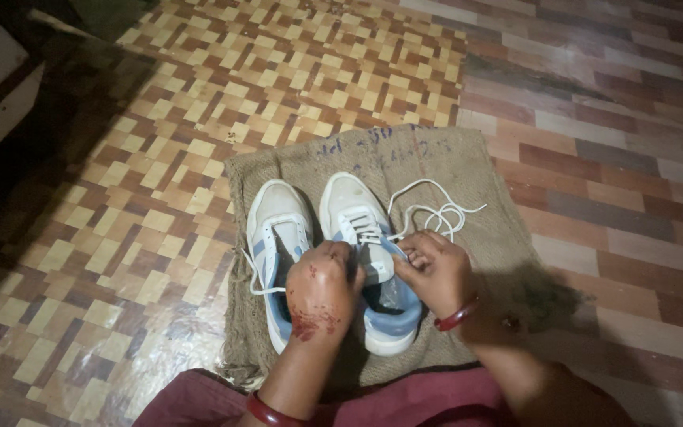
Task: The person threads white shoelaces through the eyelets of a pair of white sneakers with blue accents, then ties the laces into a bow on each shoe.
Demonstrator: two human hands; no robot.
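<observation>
The left hand [322, 286] is closed over the near side of the right-hand sneaker [369, 261], fingers curled onto its tongue and collar. The right hand [435, 271] pinches the white lace [436, 213] beside the eyelets, so both hands are clamped on the same shoe, close together. That shoe sits on a burlap sack [484, 237] spread on the patterned tile floor [120, 237], toe pointing far, with the left sneaker [277, 229] just beside it, its own lace trailing loose to the left. The shoe looks light and soft in the upper, firmer at the sole, so a hold at the collar or heel should steady it. The lace is thin, limp and likely to slip; it is best gripped near its tip. Its free length loops far and right across the sack.
</observation>
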